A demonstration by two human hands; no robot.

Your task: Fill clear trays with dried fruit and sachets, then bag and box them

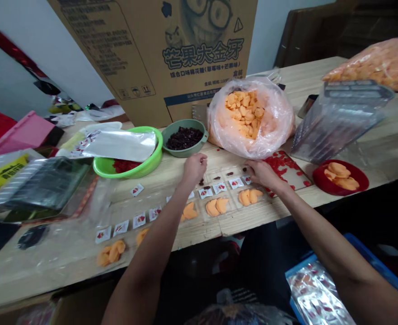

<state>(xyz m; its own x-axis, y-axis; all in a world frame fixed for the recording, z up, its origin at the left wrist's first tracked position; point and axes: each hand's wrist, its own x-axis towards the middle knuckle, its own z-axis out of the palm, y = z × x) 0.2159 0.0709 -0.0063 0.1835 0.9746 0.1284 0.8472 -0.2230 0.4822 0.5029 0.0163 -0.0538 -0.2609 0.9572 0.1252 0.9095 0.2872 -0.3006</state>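
Note:
My left hand (pixel 194 169) is held over the row of clear plastic trays (pixel 224 174), its fingers curled and pinched together just in front of the green bowl (pixel 185 137) of dark, raisin-like pieces (pixel 184 138). Whatever is between those fingertips is too small to make out. Farther right, my right hand (pixel 261 173) reaches into the end tray, fingers bent together beside a dark piece (pixel 244 169); its grip is partly hidden. In the trays lie orange flat pieces (pixel 216 206), small white-and-red sachets (pixel 236 183) and a few dark pieces.
Behind stands a large cardboard box (pixel 151 58). Around the trays are a lime-green basin (pixel 128 171), an open bag of orange pieces (pixel 253 115), a board with red flakes (pixel 298 176), a red bowl (pixel 341 179) and stacked clear trays (pixel 341 117). Plastic packaging (pixel 43 180) lies left.

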